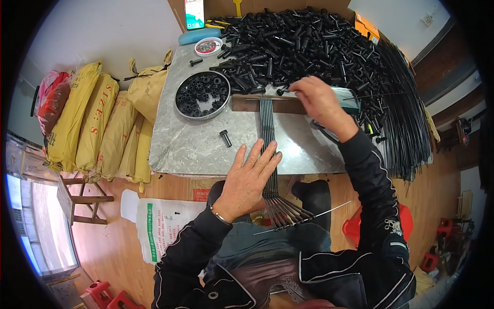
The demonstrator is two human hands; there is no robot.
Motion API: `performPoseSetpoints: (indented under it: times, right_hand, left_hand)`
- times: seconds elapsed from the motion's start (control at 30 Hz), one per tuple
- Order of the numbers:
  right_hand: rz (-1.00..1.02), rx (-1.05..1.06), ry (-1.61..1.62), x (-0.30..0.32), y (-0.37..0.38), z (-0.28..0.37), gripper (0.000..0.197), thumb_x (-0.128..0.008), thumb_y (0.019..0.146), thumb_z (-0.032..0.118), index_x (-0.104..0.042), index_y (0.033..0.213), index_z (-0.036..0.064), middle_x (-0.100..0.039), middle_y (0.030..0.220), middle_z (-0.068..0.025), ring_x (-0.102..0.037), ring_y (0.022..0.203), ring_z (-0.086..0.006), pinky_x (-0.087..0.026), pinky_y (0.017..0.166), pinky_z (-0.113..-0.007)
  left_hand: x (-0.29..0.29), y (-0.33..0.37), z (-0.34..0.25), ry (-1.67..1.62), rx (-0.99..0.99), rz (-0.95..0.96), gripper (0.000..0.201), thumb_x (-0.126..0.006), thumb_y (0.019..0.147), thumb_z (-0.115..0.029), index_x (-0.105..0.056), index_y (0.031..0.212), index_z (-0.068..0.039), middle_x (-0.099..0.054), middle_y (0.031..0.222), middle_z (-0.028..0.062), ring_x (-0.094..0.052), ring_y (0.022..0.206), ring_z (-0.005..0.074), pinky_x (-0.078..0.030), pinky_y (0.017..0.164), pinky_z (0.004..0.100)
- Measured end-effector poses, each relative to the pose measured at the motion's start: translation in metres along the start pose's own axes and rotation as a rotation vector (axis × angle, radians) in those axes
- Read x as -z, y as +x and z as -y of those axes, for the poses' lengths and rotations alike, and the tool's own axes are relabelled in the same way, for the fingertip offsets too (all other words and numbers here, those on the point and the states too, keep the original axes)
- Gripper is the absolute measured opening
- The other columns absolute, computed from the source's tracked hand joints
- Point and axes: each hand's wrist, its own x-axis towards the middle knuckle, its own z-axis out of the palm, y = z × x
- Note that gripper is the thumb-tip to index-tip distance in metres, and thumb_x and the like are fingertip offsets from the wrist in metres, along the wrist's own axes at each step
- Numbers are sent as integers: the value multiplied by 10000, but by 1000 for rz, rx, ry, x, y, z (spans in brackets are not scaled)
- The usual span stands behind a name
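Observation:
My left hand (247, 180) lies flat with fingers spread over a row of thin black rods (266, 123), touching them at the table's front edge. The rods run from a brown wooden block (243, 103) down to my lap, where they fan out and a long thin metal needle (334, 208) crosses their near ends. Above the block's right part, my right hand (319, 100) is closed in a pinch. A small black bolt-shaped part (281, 92) shows at its fingertips; the grip partly hides it.
Black bolt-shaped parts form a large pile (303, 41) at the back. A round metal bowl (191, 114) holds black ring-shaped pieces. One loose black part (225, 138) lies near the bowl. Long black rods (401, 123) hang over the right edge. Yellow sacks (77, 118) stand left.

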Motion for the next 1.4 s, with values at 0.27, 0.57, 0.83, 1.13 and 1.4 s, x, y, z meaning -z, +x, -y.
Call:
performPoseSetpoints:
  times: [0.27, 0.57, 0.83, 1.13, 1.4]
  right_hand:
    - [86, -73, -71, -14, 2, 0, 108, -590, 816, 11, -645, 902, 45, -611, 853, -86, -578, 840, -292, -484, 729, -385]
    - [69, -42, -24, -17, 3, 2, 98, -591, 819, 19, -644, 898, 42, -612, 848, -86, -583, 839, -287, -487, 725, -389]
    - [34, -49, -18, -13, -2, -4, 105, -586, 816, 14, -645, 895, 47, -613, 848, -87, -582, 837, -283, -488, 722, -382]
    - [26, -70, -5, -14, 0, 4, 95, -586, 817, 43, -663, 868, 59, -631, 832, -79, -596, 839, -283, -498, 733, -396]
    - [39, -54, -18, -13, -2, 0, 97, -578, 822, 26, -646, 888, 50, -615, 843, -91, -588, 843, -290, -492, 730, -390]
  left_hand:
    - [0, 0, 1, -1, 5, 6, 816, -630, 769, -548, -423, 1383, -53, -326, 1506, 133, -277, 1394, 357, -198, 1125, 537]
    - [3, 0, -1, -11, 13, 2, 767, -658, 775, -468, -427, 1385, -65, -328, 1505, 131, -278, 1396, 348, -194, 1131, 528]
    - [1, 1, 0, 59, -8, 32, 801, -670, 753, -488, -421, 1383, -61, -337, 1497, 137, -287, 1387, 358, -199, 1124, 535]
    - [5, 1, -4, -26, 13, -10, 746, -611, 700, -328, -431, 1374, -61, -352, 1489, 134, -316, 1369, 357, -228, 1109, 538]
    - [11, 5, -7, -89, 28, 8, 694, -576, 695, -35, -436, 1374, -59, -356, 1488, 135, -307, 1383, 342, -232, 1111, 529]
